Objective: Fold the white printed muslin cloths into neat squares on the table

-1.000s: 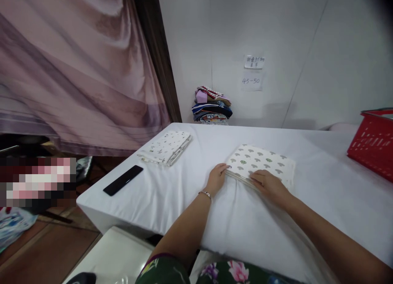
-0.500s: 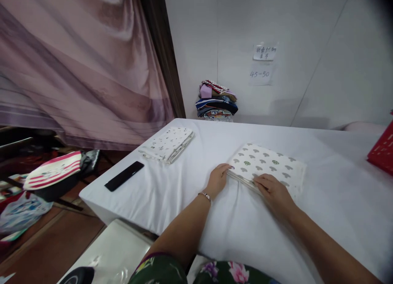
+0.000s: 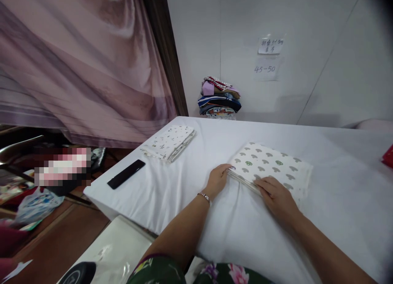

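Observation:
A folded white cloth printed with grey mushroom-like shapes and a few green ones lies flat on the white-covered table in front of me. At its near left corner, my left hand is closed on the layered edge, fingers on top. My right hand pinches the near edge further right, fingers over the top layer and the thumb partly hidden. A second folded white cloth with small dark prints rests at the table's far left, apart from both hands.
A black phone lies near the table's left edge. Behind the far edge rises a stack of folded fabrics. Something red sits at the right edge. A white plastic-covered surface stands lower left, and a pink curtain hangs behind.
The view has shifted slightly to the right, so the red thing shows less. Both hands keep their places on the cloth, which looks the same.

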The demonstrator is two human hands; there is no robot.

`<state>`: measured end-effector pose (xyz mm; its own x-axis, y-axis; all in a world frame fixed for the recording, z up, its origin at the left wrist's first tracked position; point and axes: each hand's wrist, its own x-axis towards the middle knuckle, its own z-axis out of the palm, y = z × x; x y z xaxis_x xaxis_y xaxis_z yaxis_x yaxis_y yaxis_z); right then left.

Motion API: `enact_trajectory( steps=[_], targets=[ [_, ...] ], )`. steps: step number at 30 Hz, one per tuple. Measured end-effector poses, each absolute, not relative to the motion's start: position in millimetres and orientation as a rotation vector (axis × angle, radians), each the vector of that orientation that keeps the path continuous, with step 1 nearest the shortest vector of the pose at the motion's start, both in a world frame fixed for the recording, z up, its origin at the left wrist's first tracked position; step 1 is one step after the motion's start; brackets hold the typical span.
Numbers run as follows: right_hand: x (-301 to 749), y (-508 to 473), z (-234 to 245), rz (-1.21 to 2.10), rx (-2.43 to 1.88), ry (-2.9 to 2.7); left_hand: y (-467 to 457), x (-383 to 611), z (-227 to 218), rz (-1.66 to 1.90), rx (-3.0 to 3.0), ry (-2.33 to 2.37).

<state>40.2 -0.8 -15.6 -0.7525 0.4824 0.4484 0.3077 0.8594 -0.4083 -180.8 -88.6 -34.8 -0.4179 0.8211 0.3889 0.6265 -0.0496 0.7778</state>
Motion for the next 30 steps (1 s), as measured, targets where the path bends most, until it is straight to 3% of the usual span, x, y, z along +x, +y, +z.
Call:
enact_trajectory(
  steps=[19, 30],
  targets=[
    [42.3, 0.6, -24.5, 0.286, -0.448, -2.469, -87.7, -179.6, -33.9, 1.402, 1.414, 2.123],
    [38.5, -1.3, -24.0, 0.197, -0.444, -2.469, -92.1, -174.3, -32.8, 1.461, 1.638, 2.086]
  ],
)
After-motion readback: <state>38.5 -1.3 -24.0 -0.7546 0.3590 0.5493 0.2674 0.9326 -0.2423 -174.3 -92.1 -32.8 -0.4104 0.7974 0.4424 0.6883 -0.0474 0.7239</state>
